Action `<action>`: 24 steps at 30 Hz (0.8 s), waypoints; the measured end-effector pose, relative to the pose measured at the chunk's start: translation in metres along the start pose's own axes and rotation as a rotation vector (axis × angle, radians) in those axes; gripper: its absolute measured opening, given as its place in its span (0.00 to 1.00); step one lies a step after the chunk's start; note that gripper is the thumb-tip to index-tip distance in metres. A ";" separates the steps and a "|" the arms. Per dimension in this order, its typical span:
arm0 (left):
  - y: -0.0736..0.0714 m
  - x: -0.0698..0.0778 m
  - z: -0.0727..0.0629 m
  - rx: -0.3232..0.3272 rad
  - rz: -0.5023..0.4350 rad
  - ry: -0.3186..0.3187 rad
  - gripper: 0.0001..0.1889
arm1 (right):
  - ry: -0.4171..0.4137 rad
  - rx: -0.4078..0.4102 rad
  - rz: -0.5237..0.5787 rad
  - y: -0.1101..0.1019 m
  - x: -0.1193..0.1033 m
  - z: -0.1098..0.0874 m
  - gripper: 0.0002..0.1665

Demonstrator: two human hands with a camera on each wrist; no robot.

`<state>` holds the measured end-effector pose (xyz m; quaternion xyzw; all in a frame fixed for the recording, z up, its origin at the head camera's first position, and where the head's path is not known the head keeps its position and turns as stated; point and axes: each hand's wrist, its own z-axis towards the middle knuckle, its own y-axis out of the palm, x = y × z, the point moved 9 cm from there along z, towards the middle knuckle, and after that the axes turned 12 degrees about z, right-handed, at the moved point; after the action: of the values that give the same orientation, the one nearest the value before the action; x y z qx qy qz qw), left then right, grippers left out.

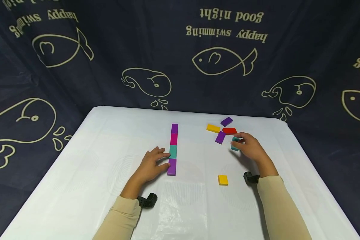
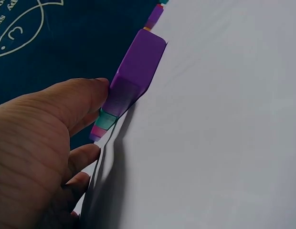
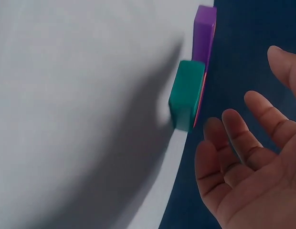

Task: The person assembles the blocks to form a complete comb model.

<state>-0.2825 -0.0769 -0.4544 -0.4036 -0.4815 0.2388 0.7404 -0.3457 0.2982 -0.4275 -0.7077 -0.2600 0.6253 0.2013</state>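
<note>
From here I'd judge the teal block (image 3: 187, 86), just below the unclosed, empty right hand (image 1: 251, 147), light, stiff and slick, best pinched by its sides; the relaxed left hand (image 1: 150, 165) touches the block row (image 1: 173, 150).

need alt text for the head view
A left hand touches a row of four blocks, purple, pink, teal and purple, on a white table. The right hand hovers over a teal block, near two purple blocks, a red block and a yellow block. A squarish yellow block lies apart.
</note>
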 end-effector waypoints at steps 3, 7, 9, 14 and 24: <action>0.000 0.000 0.000 0.005 0.003 -0.002 0.20 | 0.003 0.005 -0.009 -0.004 0.002 -0.001 0.32; -0.001 0.000 0.000 0.008 0.007 -0.005 0.20 | 0.026 0.012 -0.023 -0.009 0.007 0.000 0.34; 0.000 0.000 0.000 0.006 0.011 -0.008 0.20 | 0.037 0.013 -0.029 -0.011 0.010 0.002 0.35; 0.000 -0.002 -0.001 -0.003 0.013 -0.017 0.21 | 0.038 -0.011 -0.012 -0.007 0.013 0.004 0.33; 0.000 -0.001 -0.001 -0.001 0.014 -0.021 0.21 | -0.052 -0.022 0.087 0.001 0.001 -0.011 0.27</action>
<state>-0.2818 -0.0780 -0.4545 -0.4048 -0.4865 0.2482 0.7334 -0.3341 0.2989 -0.4272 -0.7039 -0.2410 0.6488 0.1595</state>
